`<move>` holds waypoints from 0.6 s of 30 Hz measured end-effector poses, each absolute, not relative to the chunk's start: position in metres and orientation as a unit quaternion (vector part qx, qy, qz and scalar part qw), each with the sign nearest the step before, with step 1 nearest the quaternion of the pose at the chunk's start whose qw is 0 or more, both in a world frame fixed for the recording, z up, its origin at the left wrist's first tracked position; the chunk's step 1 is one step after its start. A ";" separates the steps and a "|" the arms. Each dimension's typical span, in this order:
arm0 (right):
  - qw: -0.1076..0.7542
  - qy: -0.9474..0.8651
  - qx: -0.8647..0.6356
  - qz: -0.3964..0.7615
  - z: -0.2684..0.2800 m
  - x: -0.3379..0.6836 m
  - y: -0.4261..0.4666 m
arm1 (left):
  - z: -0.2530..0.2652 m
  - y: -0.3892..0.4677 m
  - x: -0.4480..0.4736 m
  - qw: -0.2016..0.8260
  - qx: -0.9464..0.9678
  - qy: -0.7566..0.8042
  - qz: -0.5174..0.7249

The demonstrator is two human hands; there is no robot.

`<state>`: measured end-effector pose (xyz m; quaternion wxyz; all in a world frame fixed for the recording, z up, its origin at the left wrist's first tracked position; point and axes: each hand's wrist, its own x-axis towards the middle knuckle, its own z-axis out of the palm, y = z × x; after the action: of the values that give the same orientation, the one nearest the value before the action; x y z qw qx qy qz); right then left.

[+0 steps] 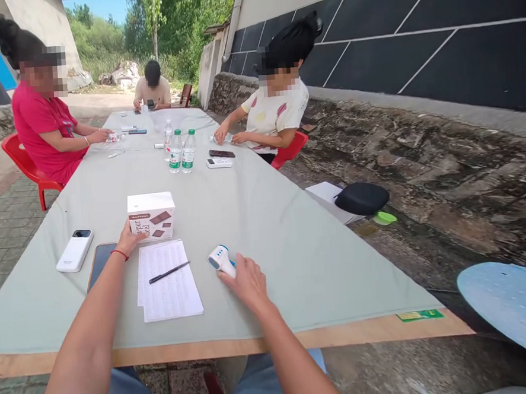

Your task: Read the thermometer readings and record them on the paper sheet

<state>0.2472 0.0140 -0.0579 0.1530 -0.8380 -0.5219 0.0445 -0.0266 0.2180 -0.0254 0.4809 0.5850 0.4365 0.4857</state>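
Evidently, the white-and-blue handheld thermometer (221,259) is just right of the printed sheets (173,300), its handle wrapped by the right hand (249,284), whose thumb and fingers are closed on it. It looks light and stiff, a smooth plastic shell that might slip a little; the handle seems the best place to hold, sparing the head from knocks. At the far edge of the sheets stands a white carton (151,201) with brown squares printed on it. The left hand (134,237) lies against its left side, thumb over the lower front; how firmly it grips I cannot tell. The carton is probably fairly light, stiff along its edges but apt to dent mid-panel, so a hold across two opposite sides should suit it better than one corner. A black pen (169,272) lies across the sheets and may roll if brushed. Left of the sheets is a phone (101,261), with a white device (75,253) farther left. Well beyond the sheets stand two green-capped bottles (189,154).
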 end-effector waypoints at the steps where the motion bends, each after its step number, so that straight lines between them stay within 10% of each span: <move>1: 0.151 -0.528 -0.833 0.061 -0.063 0.256 0.013 | -0.025 0.219 -0.026 0.494 0.585 0.437 0.472; 5: 0.245 -0.540 -0.791 0.152 -0.069 0.266 0.018 | -0.016 0.208 -0.020 0.462 0.573 0.471 0.486; 11: 0.603 -0.389 -0.615 0.326 -0.041 0.215 0.019 | -0.015 0.154 -0.016 0.418 0.559 0.499 0.514; 18: 0.636 -0.402 -0.474 0.457 -0.010 0.150 0.029 | -0.047 0.122 -0.024 0.325 0.631 0.530 0.465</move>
<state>0.1499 0.0290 -0.0095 0.6364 -0.4736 -0.4024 0.4569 -0.0237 0.1217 -0.0470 0.3247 0.6307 0.5301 0.4645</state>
